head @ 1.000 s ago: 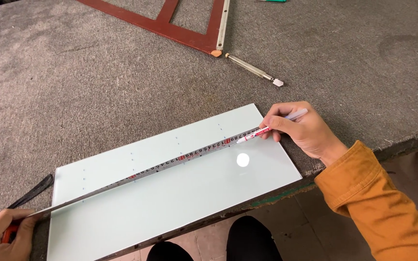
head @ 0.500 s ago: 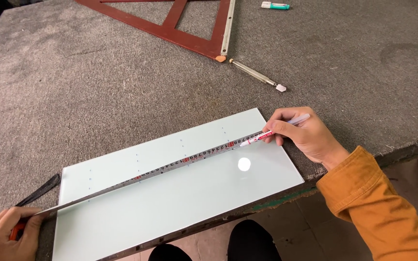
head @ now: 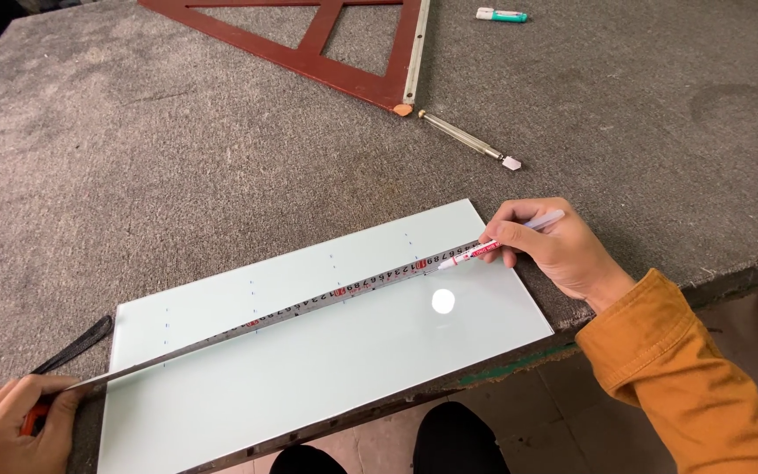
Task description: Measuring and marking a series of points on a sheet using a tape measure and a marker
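Observation:
A pale green glass sheet (head: 326,369) lies on the grey felt tabletop near its front edge. A steel tape measure blade (head: 309,303) is stretched diagonally across the sheet. My left hand (head: 10,426) grips the tape's case at the lower left, off the sheet's corner. My right hand (head: 550,250) holds a white and red marker pen (head: 484,252) at the sheet's far right end, with its tip touching the glass beside the tape. Small blue marks dot the sheet in rows.
A red-brown wooden triangle frame (head: 326,53) with a metal edge lies at the back. A glass cutter (head: 467,140) rests near its corner. A small white and green object (head: 502,14) lies farther back. A black strap (head: 72,347) sits left of the sheet.
The view has shifted slightly. My right hand and the pen stay at the tape's right end. My left hand keeps the tape taut.

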